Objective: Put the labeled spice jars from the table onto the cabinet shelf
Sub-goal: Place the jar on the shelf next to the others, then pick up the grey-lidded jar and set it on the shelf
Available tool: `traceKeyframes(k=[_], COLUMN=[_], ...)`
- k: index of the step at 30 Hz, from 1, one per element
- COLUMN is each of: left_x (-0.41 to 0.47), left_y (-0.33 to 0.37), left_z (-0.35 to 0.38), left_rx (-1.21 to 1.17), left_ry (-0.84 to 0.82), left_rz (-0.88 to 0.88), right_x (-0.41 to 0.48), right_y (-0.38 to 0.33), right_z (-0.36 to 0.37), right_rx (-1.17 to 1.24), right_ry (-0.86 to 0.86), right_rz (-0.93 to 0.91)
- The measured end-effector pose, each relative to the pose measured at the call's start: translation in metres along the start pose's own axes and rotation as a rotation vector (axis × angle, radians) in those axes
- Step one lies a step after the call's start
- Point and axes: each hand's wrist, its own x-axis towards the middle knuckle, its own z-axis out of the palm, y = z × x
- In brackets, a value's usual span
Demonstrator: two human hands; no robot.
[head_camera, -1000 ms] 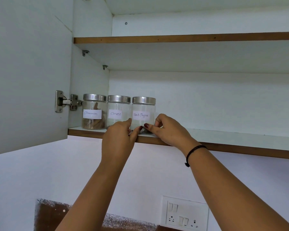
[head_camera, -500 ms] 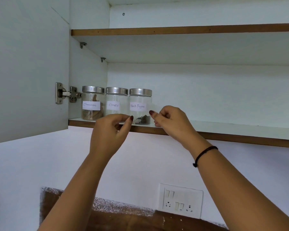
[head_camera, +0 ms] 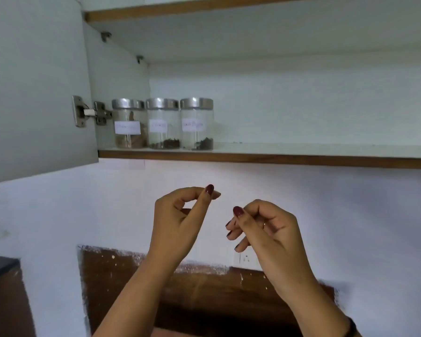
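Observation:
Three glass spice jars with steel lids and white labels stand side by side at the left end of the cabinet shelf point(head_camera: 301, 152): a cinnamon jar point(head_camera: 129, 124), a cloves jar point(head_camera: 163, 124) and a black pepper jar point(head_camera: 197, 124). My left hand point(head_camera: 178, 220) and my right hand point(head_camera: 265, 227) hang in the air well below the shelf, in front of the wall. Both have loosely curled fingers and hold nothing.
The cabinet door point(head_camera: 34, 88) stands open at the left on a metal hinge point(head_camera: 88, 113). An upper shelf point(head_camera: 229, 8) runs above. A wall socket point(head_camera: 246, 260) shows behind my right hand, and a brown panel point(head_camera: 204, 300) lies below.
Both hands have let go of the black pepper jar and dropped down away from the shelf. The jar stays next to the cloves jar. The view has tilted downward.

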Motion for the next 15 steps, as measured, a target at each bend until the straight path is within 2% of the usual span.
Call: traceKeyframes(k=[8, 12, 15], left_x=[-0.092, -0.138, -0.173], left_y=[-0.013, -0.028, -0.043], left_z=[0.023, 0.030, 0.034], left_rx=[-0.105, -0.119, -0.135], left_ry=[-0.116, -0.181, -0.218], left_rz=[-0.200, -0.230, -0.337], right_x=[-0.062, -0.103, -0.136], right_y=[0.022, 0.049, 0.068], right_z=[-0.027, -0.037, -0.046], right_rx=[0.037, 0.066, 0.063], right_ry=[0.018, 0.026, 0.027], right_rz=[0.053, 0.159, 0.240])
